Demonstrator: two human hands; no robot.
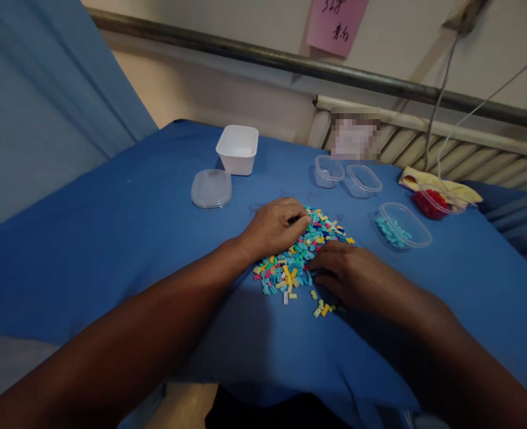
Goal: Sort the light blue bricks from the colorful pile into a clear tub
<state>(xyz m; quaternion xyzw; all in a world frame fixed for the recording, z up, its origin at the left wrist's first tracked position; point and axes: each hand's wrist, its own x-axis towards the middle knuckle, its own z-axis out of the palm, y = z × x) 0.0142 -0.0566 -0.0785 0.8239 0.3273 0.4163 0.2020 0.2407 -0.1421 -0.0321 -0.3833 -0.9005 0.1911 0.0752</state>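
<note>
The left hand [278, 227] curls over the pile of small plastic bricks [300, 253] on the cloth-covered table [124, 250], thumb and fingers slightly parted. The right hand [350, 274] reaches in low, its loosely bent fingers touching the pile's near side; whether either grips a brick cannot be told.

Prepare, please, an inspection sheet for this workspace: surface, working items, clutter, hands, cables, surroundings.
Surface: blue-covered table, creased near the front
Working items: mixed pile of small plastic bricks; turquoise pieces and red pieces in separate clear tubs; two more clear tubs; white container
Clutter: yellow cloth by the red pieces; stray bricks on the near side
Hands: left hand and right hand at the pile; grip unclear
Cables: two thin cords hanging near the radiator
Surroundings: radiator, wall pipe, pink paper, blue curtain
</note>
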